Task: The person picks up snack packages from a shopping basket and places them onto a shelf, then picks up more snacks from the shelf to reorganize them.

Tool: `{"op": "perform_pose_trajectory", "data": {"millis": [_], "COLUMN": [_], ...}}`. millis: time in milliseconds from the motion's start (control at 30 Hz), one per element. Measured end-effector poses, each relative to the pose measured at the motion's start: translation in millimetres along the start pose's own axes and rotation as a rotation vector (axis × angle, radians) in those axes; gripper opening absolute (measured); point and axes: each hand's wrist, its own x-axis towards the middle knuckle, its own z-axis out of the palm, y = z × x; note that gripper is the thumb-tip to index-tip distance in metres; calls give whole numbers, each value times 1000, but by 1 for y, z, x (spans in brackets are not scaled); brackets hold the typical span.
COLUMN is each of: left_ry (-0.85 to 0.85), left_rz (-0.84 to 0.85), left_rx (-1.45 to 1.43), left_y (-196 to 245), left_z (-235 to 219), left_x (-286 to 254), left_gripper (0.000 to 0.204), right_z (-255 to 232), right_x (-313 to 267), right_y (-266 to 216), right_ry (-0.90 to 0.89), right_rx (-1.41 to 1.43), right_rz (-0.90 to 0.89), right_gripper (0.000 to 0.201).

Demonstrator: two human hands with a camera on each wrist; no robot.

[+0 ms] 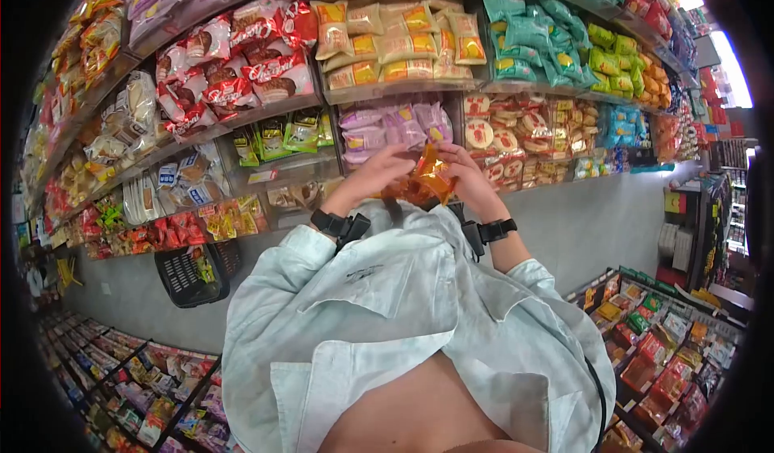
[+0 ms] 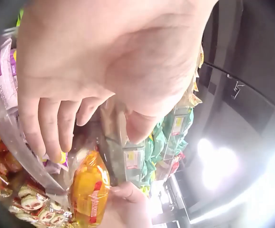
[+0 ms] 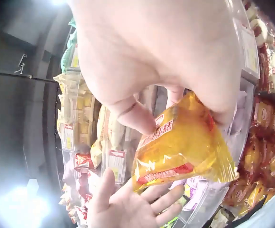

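My right hand [image 1: 476,182] pinches a yellow-orange wrapped snack cake [image 3: 180,145] between thumb and fingers. The clear wrapper has red label bands, and its crimped end points down and right in the right wrist view. Facing it is my left hand [image 1: 371,179], which holds nothing. In the left wrist view, the left fingers [image 2: 49,123] are extended and the snack cake [image 2: 89,194] is beyond their tips. Both hands are in front of a shelf bin of purple packets [image 1: 395,130]. More orange-wrapped cakes [image 3: 254,156] lie in a bin at the right wrist view's right edge.
Tiered bins hold red-and-white packets [image 1: 234,66], beige packets [image 1: 399,42], teal packets [image 1: 536,42] and round red-and-white snacks [image 1: 480,135]. A black shopping basket [image 1: 192,280] sits on the grey floor [image 1: 556,219] at left. Display racks [image 1: 661,340] stand behind on both sides.
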Motion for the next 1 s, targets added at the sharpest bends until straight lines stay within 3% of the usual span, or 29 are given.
{"op": "perform_pose_trajectory", "data": {"millis": [167,300,400,600,767,900,1000], "left_ry": [-96,-64,-70,-190,-199,-234,-279], "left_rz": [21,-10,-7,-2,30,-37,67], "left_rx": [21,-41,-12,94,364,575,474], "left_y": [-27,-30,-33,-30,-30,-23,-37], "left_z": [21,42,53,98,140,181,210], "left_x": [2,-1,7,35,50,53,58], "left_gripper": [51,40,38,33,26,25,24], "right_z": [17,9,-7,-58,-84,-128,-150], "right_x": [-41,-68,-88,-126,-170,-202,-232], "right_y": [-7,-7,-10,-16,-44,-29,-28], "right_ry": [-45,93,161,162,160,114,108], "right_rx": [-284,-386,-281,-368,-388,-309,-240], "right_rz": [5,22,182,32,-64,-74,-114], "right_gripper": [59,53,44,36,31,33,31]}}
